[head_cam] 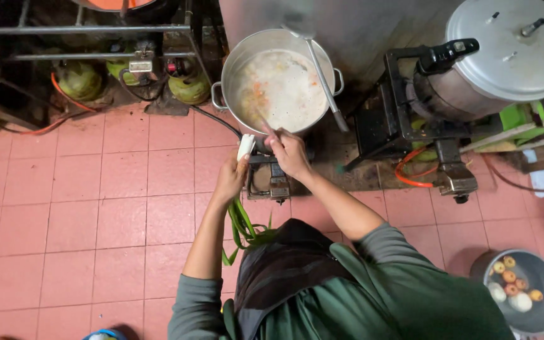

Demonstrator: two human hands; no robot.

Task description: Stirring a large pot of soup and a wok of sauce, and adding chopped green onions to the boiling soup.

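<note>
- Seen from overhead: left hand [231, 178] closed around the pale white end of a leek or long green onion [245, 146], fingers wrapped tight on the stalk; green leaves [242, 228] trailing down behind the wrist toward the body.
- Right hand [289, 153] just beside the left fingers, curled shut on what looks like a thin knife [263, 123]; tip angled up past the fingertips toward the pot rim. Blade too slim to judge clearly.
- Beyond both sets of fingertips: a large metal pot [230, 70] of milky broth with orange pieces, on a low burner [271, 178] over pink floor tiles [96, 189]; a long ladle [323, 82] leaning inside, off to the right of the right fingers.
- Risks, judged only from this view: blade working very close to the left fingertips, so a slip could cut; steam or splashing broth near both hands; loose leaves dangling near the burner; a nudge to the ladle handle could tip hot liquid.
</note>
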